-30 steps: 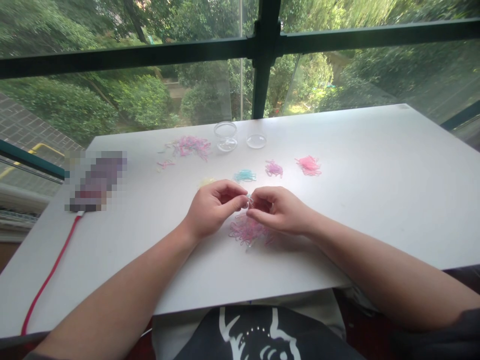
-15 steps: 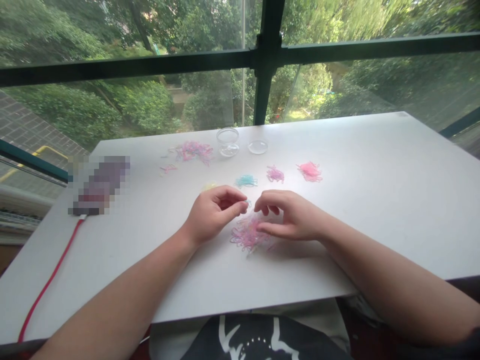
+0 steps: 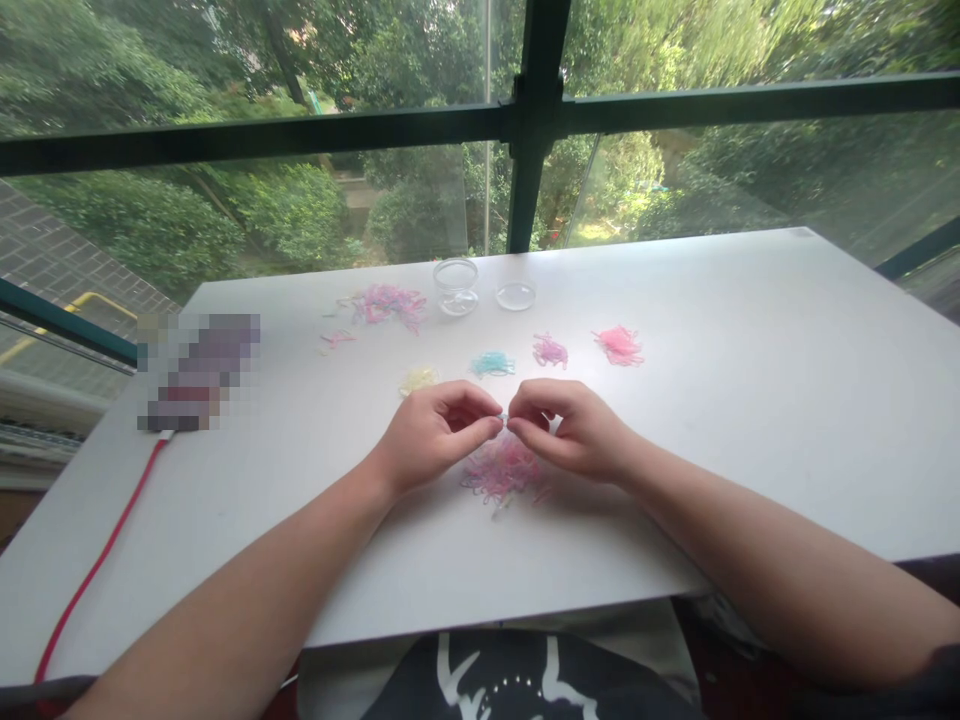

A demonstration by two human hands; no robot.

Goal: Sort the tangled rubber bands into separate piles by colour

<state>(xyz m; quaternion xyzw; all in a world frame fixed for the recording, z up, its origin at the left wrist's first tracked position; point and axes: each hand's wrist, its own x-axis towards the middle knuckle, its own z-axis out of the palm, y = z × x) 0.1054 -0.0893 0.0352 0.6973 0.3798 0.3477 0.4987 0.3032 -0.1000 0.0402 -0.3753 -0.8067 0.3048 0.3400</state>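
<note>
Between my two hands is a small pale blue rubber band [image 3: 504, 420], mostly covered by fingertips. My left hand [image 3: 435, 435] pinches it from one side with thumb and forefinger. Thumb and fingers of my right hand [image 3: 581, 428] are closed on its other side. Just below the fingertips lies a loose pile of mixed pink and purple rubber bands [image 3: 499, 478]. Beyond the hands are smaller heaps sorted by colour: yellow bands [image 3: 418, 381], blue bands [image 3: 493, 363], purple bands [image 3: 550, 350] and pink bands [image 3: 619, 345].
A clear round jar [image 3: 455, 290] stands at the table's back edge beside a clear lid [image 3: 516, 296]. Another mixed heap of bands [image 3: 386, 305] lies left of it. On the left, a blurred-out object [image 3: 206, 370] has a red cable [image 3: 109, 555]. Windows rise behind the white table [image 3: 750, 400].
My right hand has moved left and closed its fingers on the band held by my left hand. My left hand has shifted slightly, showing more of the yellow heap.
</note>
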